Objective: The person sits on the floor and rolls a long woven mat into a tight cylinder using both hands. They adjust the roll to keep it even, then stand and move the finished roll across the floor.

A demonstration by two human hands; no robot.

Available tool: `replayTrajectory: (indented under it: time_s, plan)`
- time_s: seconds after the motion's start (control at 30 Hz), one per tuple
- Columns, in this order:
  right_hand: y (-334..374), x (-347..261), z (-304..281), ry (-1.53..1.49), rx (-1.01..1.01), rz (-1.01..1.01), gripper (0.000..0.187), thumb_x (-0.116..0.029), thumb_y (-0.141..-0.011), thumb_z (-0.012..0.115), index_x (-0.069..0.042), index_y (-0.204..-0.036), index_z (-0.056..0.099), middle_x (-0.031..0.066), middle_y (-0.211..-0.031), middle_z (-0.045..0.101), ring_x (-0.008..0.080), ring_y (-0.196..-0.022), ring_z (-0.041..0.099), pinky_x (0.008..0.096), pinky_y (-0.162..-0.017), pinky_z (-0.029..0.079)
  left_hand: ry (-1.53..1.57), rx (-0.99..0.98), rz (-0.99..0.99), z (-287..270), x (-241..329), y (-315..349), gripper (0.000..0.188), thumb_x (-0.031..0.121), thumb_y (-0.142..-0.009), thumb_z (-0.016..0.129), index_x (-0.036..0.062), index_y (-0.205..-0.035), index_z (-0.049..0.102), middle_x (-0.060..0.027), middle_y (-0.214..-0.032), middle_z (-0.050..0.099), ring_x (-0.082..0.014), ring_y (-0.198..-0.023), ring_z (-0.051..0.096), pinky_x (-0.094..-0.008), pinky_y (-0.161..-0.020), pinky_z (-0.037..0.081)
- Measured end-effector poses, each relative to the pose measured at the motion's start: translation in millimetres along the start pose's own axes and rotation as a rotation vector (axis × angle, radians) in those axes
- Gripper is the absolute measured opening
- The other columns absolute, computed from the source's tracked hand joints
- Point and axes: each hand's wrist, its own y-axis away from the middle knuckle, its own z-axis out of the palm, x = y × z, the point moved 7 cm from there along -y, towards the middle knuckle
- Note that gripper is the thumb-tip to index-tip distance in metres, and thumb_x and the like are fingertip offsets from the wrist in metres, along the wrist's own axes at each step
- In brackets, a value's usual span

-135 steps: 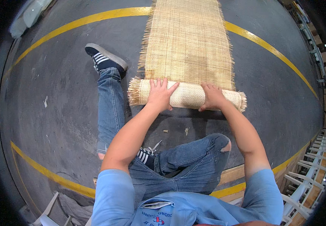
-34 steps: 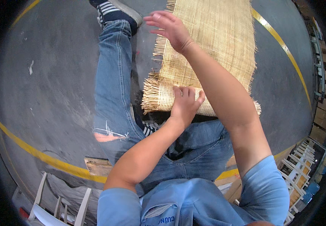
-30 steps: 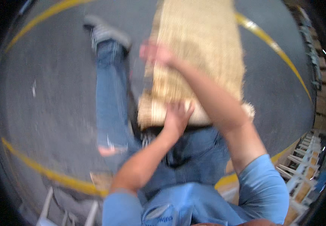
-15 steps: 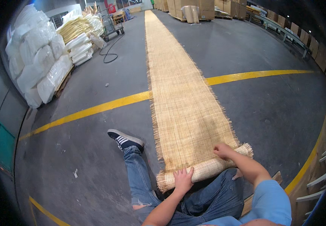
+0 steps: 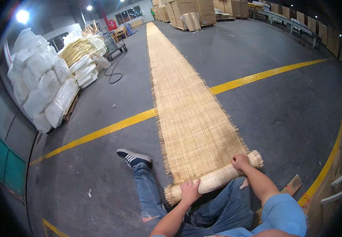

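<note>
We sit on the grey floor point(image 5: 289, 106) with both our hands on a roll point(image 5: 220, 176) of woven cane webbing. The roll lies across the near end of its flat strip point(image 5: 186, 102), which runs away toward the floor's far edge, narrow and fringed along its 2 long sides. Our left hand point(image 5: 190, 191) is spread wide, thumb apart, over the roll near its left end. Our right hand point(image 5: 240, 162) is curled narrow like a fist against the roll near its right end; we cannot tell whether it pinches the webbing. Our left leg in blue jeans point(image 5: 152, 193) stretches out left of the strip, ending in a dark striped sneaker point(image 5: 136, 158). A yellow line point(image 5: 250, 81) passes beneath the strip. Plastic-wrapped stacks point(image 5: 40, 85) stand along the floor's left edge, cardboard boxes point(image 5: 196, 12) near its far edge.
</note>
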Motion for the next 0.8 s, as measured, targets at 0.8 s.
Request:
replayTrajectory:
  time_s: [0.8]
  plan:
    - [11, -41, -1, -0.199, -0.211, -0.184, 0.047, -0.043, -0.085, 0.072, -0.008, -0.115, 0.073, 0.0162, -0.117, 0.072, 0.0345, -0.118, 0.063, 0.0479, -0.104, 0.047, 0.07, -0.229, 0.012, 2, -7, -35, 0.108, 0.055, -0.06, 0.091, 0.0251, -0.153, 0.044, -0.0178, -0.135, 0.057, -0.0402, -0.127, 0.054, -0.0586, -0.103, 0.044]
